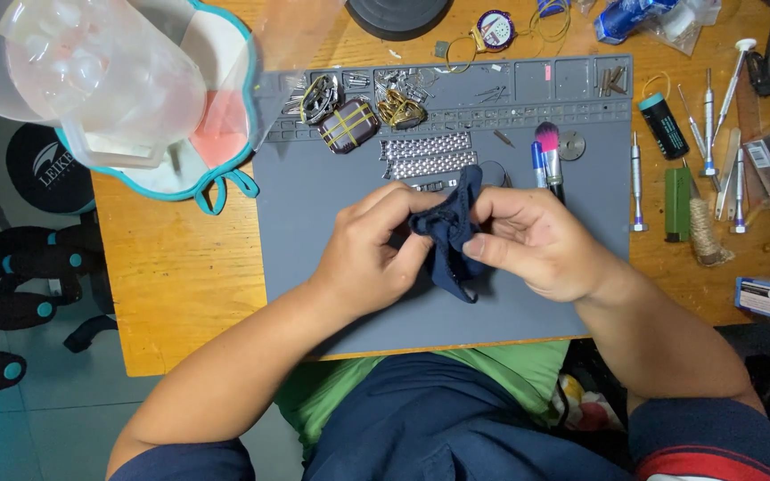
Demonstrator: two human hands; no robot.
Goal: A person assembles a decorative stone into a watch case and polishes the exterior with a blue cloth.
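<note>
While bunched between both, soft crumpled navy cloth (pixel 450 233) in pinching left hand (pixel 374 252) and right hand (pixel 537 240), over smooth grey mat (pixel 314 232).

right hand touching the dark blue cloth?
Touching. Head view: the right hand pinches the dark blue cloth with its fingers; the left hand grips it too.

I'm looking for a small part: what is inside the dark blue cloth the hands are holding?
Nothing shows. The left hand and right hand pinch the bunched dark blue cloth above the grey mat; its folds and the fingers cover whatever may be wrapped inside.
</note>
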